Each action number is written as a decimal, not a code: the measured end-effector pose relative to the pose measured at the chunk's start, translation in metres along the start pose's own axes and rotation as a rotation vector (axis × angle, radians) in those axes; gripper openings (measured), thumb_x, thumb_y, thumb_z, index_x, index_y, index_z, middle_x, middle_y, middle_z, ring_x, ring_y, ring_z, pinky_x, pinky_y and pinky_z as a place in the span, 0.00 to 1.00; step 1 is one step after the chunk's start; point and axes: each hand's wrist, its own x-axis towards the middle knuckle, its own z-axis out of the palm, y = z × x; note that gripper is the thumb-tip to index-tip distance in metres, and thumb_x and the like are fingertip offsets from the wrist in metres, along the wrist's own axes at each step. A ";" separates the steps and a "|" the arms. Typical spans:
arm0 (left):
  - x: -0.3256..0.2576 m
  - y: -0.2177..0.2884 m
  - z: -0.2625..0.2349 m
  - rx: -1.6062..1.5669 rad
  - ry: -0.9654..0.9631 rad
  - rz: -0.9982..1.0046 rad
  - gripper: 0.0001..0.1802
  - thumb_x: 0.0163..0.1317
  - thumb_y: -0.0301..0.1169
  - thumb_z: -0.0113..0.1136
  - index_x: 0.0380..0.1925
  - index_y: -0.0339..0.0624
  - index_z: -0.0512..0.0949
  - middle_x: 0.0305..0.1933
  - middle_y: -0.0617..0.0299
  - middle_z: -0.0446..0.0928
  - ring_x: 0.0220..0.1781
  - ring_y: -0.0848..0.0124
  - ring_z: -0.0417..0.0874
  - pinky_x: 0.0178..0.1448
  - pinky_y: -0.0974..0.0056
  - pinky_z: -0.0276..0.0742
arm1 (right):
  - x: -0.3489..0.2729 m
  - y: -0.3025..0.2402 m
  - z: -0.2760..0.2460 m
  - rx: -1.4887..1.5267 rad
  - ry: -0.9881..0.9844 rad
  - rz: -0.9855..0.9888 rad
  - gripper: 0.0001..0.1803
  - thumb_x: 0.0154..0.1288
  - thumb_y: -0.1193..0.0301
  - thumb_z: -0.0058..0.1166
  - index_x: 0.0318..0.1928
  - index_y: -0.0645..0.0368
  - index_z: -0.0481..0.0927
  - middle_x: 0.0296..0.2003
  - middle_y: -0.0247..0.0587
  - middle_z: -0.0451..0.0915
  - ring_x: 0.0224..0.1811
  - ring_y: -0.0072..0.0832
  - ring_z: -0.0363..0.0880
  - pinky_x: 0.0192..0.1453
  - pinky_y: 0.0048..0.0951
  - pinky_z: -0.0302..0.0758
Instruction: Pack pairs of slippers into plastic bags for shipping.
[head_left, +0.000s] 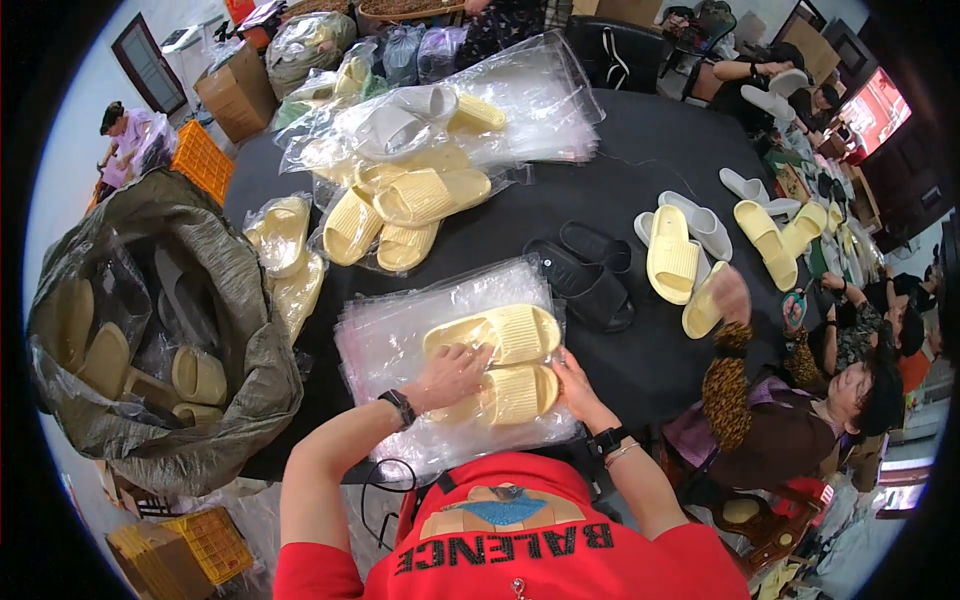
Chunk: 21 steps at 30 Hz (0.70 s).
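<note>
A pair of pale yellow slippers [518,335] lies side by side on a stack of clear plastic bags [385,335] in front of me, toes to the right. I cannot tell whether they are inside the top bag. My left hand [457,378] rests across their heel halves, fingers stretched out and a little apart. At the toe end of the nearer slipper, my right hand [580,392] grips its edge; some fingertips are hidden. Just beyond the bags sits a pair of black slippers [590,285].
Bagged yellow slippers [407,215] and more clear bags [540,100] lie at the back. A large sack [240,410] of bagged slippers stands at left. To the right, a co-worker's hand [732,295] is at a loose yellow slipper [672,258], near grey slippers [708,232].
</note>
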 end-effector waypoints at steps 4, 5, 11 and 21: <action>0.016 0.011 0.013 0.129 -0.041 -0.091 0.23 0.49 0.31 0.51 0.49 0.40 0.68 0.53 0.53 0.68 0.52 0.59 0.67 0.51 0.56 0.63 | 0.000 -0.002 0.009 0.041 0.040 0.008 0.22 0.68 0.65 0.40 0.59 0.61 0.60 0.48 0.41 0.72 0.46 0.23 0.72 0.47 0.23 0.71; 0.014 0.011 0.013 0.126 -0.046 -0.095 0.23 0.49 0.31 0.51 0.49 0.40 0.68 0.53 0.53 0.68 0.52 0.59 0.67 0.51 0.56 0.63 | 0.002 -0.002 0.008 0.042 0.039 0.015 0.22 0.68 0.65 0.40 0.59 0.61 0.60 0.48 0.41 0.72 0.46 0.23 0.72 0.47 0.23 0.71; -0.024 0.003 0.008 0.033 -0.093 -0.171 0.18 0.46 0.31 0.53 0.41 0.42 0.72 0.44 0.56 0.69 0.47 0.59 0.68 0.49 0.56 0.63 | 0.009 -0.011 0.010 -0.255 0.123 0.029 0.12 0.67 0.65 0.41 0.34 0.60 0.71 0.28 0.33 0.76 0.28 0.18 0.74 0.29 0.21 0.73; -0.182 -0.048 -0.036 -0.379 0.399 -0.821 0.18 0.46 0.32 0.61 0.39 0.40 0.75 0.37 0.57 0.75 0.43 0.58 0.74 0.45 0.60 0.70 | 0.016 -0.012 -0.004 -0.223 0.217 0.047 0.08 0.64 0.66 0.47 0.33 0.58 0.71 0.27 0.35 0.75 0.28 0.23 0.76 0.28 0.25 0.74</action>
